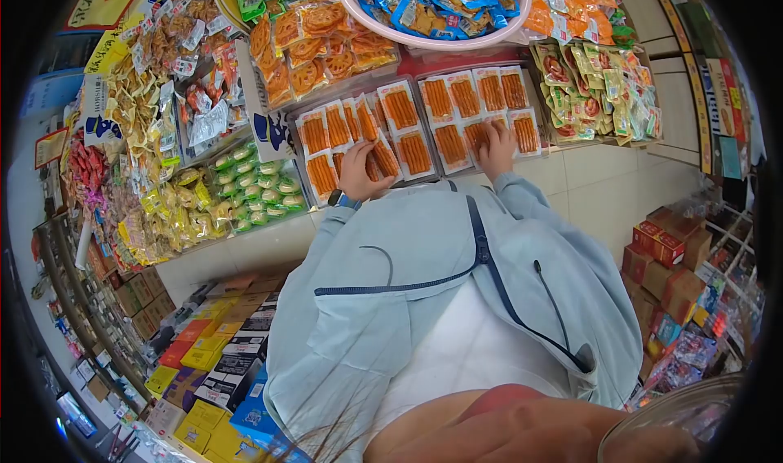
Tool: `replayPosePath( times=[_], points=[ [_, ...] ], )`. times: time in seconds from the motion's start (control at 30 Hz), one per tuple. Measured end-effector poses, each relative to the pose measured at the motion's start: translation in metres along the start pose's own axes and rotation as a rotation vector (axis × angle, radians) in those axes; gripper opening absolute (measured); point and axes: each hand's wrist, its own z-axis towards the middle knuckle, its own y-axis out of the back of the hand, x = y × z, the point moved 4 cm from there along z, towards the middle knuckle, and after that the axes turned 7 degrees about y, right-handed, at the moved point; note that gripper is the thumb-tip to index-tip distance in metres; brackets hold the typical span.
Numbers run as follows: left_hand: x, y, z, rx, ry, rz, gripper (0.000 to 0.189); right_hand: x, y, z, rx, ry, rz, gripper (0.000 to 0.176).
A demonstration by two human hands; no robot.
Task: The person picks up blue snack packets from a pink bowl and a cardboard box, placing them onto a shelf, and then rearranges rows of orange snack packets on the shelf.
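Two clear-lidless trays of flat snack packets, each packet showing orange-brown strips in a pale wrapper, lie in front of me. My left hand (364, 173) is at the front of the left tray, thumb and fingers curved round a tilted snack packet (385, 159). Another packet (366, 124) leans out of line just beyond it. Over the right tray, my right hand (496, 149) rests with its fingers spread and slightly bent on the front-row packets, beside an end packet (524, 132). Its fingertips partly cover the packet below them.
Behind the trays stands a pink basin (524, 22) of blue-wrapped snacks. Lotus-root slice packs (306, 51) and green-wrapped packs (269, 187) lie left, beige packets (599, 88) right. Stacked boxes (216, 341) are on the floor at left, cartons (665, 259) at right.
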Motion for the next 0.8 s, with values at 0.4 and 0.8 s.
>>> replayPosePath(
  times=[0.4,0.8],
  points=[
    [-0.067,-0.006,0.03,0.168,-0.213,-0.169,0.084,0.101,0.009,0.048,0.678,-0.307,1.119,0.048],
    [-0.039,-0.031,0.027,0.073,0.026,0.127,0.076,-0.077,0.034,0.007,-0.138,-0.42,0.281,0.056]
  ],
)
